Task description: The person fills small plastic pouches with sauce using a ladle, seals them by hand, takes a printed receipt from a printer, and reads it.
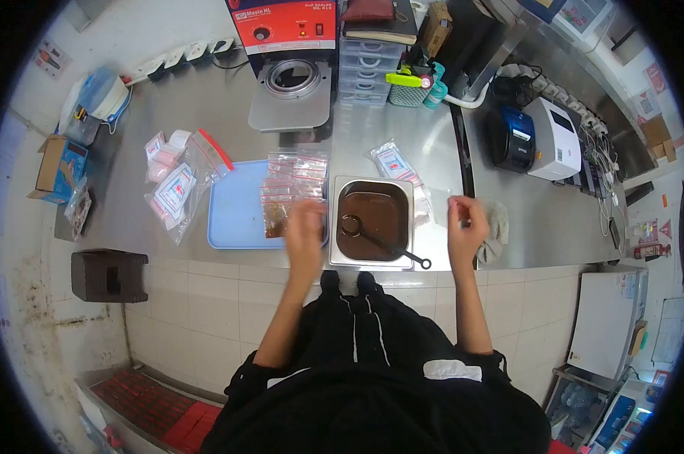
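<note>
My left hand (305, 234) is smeared by motion over the right edge of a blue tray (232, 204), close to a packet with brown contents (274, 218). Several small zip bags (296, 168) lie in overlapping rows on that tray. A steel pan (333, 227) of brown sauce (377, 208) stands between my hands, with a black-handled ladle (391, 247) resting in it. My right hand (467, 231) is raised to the right of the pan, fingers curled and thumb near the fingertips. What it pinches, if anything, I cannot make out.
A red cup sealer (289, 68) stands at the back, beside stacked drawers (366, 72). Clear bags (177, 185) lie left of the tray. Behind the pan is a labelled bag pack (393, 161). A cloth (495, 231) and printers (551, 140) are on the right.
</note>
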